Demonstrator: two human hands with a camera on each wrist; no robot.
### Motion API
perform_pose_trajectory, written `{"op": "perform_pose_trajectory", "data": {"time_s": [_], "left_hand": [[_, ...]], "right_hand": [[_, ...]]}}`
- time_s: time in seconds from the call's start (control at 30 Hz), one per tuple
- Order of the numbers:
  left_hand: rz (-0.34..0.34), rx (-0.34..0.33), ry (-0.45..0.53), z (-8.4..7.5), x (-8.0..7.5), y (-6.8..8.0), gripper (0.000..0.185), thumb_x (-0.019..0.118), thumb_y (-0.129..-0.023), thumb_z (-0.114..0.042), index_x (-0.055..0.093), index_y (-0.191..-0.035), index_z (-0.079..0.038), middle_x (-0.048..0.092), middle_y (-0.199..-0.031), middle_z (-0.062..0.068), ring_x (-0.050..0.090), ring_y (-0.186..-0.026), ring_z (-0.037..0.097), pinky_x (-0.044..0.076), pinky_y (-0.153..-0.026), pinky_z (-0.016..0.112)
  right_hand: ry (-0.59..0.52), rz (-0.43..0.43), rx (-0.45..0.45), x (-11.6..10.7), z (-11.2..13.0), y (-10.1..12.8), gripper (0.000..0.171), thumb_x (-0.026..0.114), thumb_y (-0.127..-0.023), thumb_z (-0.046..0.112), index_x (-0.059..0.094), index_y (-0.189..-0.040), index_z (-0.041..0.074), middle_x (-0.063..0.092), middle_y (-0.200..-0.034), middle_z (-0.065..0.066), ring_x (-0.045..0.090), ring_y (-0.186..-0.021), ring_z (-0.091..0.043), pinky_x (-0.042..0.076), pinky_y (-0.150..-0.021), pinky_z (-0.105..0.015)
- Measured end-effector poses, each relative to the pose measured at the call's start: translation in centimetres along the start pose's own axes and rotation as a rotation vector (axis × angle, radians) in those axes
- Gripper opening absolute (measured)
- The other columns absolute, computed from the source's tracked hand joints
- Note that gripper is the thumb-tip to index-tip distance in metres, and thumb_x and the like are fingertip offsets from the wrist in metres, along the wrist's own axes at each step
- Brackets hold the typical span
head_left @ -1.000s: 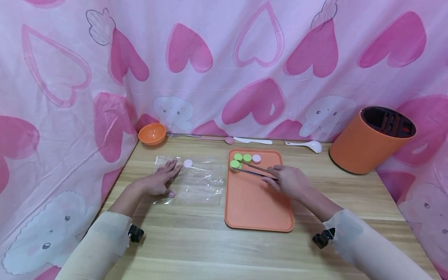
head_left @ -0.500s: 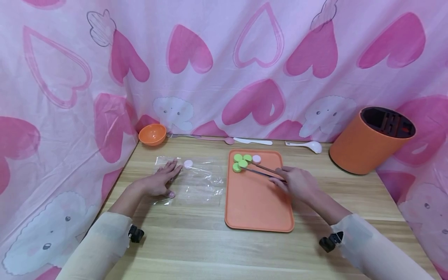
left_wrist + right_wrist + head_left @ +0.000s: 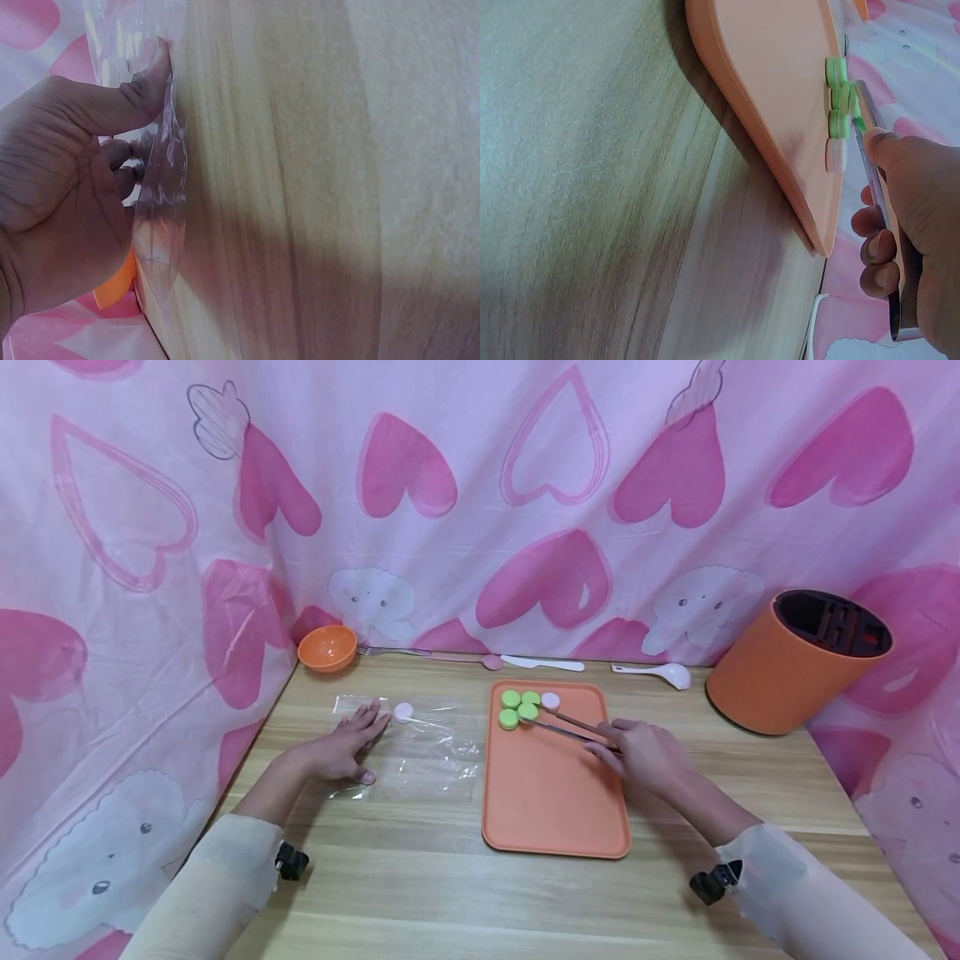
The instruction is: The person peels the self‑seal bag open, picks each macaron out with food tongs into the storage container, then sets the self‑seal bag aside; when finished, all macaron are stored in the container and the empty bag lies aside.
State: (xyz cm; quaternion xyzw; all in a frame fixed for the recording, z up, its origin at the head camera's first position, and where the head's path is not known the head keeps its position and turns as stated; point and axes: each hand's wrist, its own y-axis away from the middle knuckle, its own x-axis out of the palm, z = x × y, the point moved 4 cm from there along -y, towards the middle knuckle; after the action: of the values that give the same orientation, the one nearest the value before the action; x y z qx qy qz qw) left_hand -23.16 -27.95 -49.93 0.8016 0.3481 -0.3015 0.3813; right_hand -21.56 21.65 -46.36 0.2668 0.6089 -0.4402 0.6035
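My right hand (image 3: 654, 760) grips a pair of metal tongs (image 3: 573, 729) over the orange tray (image 3: 551, 802). The tong tips are at a green macaron (image 3: 528, 712). Close around it on the tray sit several other green macarons (image 3: 508, 719) and one pale pink macaron (image 3: 550, 701). In the right wrist view, thumb and fingers wrap the tongs (image 3: 877, 180), whose tips reach the green macarons (image 3: 835, 71). My left hand (image 3: 341, 747) rests with spread fingers on a clear plastic bag (image 3: 435, 760). A pale pink macaron (image 3: 403, 712) lies at the bag, near the fingertips.
Along the back of the table lie a fork (image 3: 393, 651), a pink spoon (image 3: 491, 662), a white knife (image 3: 542, 663) and a white ladle (image 3: 675, 674). An orange bowl (image 3: 327, 648) stands back left, an orange knife block (image 3: 787, 668) back right. A heart-patterned curtain (image 3: 405, 464) encloses the table.
The tongs carried a green macaron rightward from atop another at the tray's left edge, then lowered it beside that one. My right hand shifted right; my left hand stayed still.
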Motion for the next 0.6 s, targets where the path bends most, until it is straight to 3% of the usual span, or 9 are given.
{"op": "perform_pose_trajectory", "data": {"time_s": [0.2, 0.6], "left_hand": [[-0.004, 0.004, 0.014, -0.05, -0.05, 0.03, 0.113, 0.087, -0.093, -0.022, 0.014, -0.178, -0.011, -0.015, -0.186, 0.021, -0.016, -0.171, 0.050, -0.008, -0.137, 0.071], [-0.009, 0.007, 0.013, 0.02, -0.01, -0.08, 0.114, 0.087, -0.092, -0.021, 0.014, -0.178, -0.010, -0.014, -0.186, 0.022, -0.015, -0.171, 0.050, -0.008, -0.137, 0.070]], "right_hand": [[0.009, 0.019, 0.005, 0.15, -0.17, 0.04, 0.035, 0.082, -0.100, 0.040, 0.084, -0.117, 0.010, 0.076, -0.089, -0.007, 0.062, -0.065, -0.016, 0.061, -0.060, -0.041], [0.008, 0.021, 0.007, 0.40, -0.35, 0.01, 0.035, 0.081, -0.101, 0.041, 0.083, -0.116, 0.009, 0.076, -0.087, -0.006, 0.062, -0.065, -0.016, 0.060, -0.059, -0.041]]}}
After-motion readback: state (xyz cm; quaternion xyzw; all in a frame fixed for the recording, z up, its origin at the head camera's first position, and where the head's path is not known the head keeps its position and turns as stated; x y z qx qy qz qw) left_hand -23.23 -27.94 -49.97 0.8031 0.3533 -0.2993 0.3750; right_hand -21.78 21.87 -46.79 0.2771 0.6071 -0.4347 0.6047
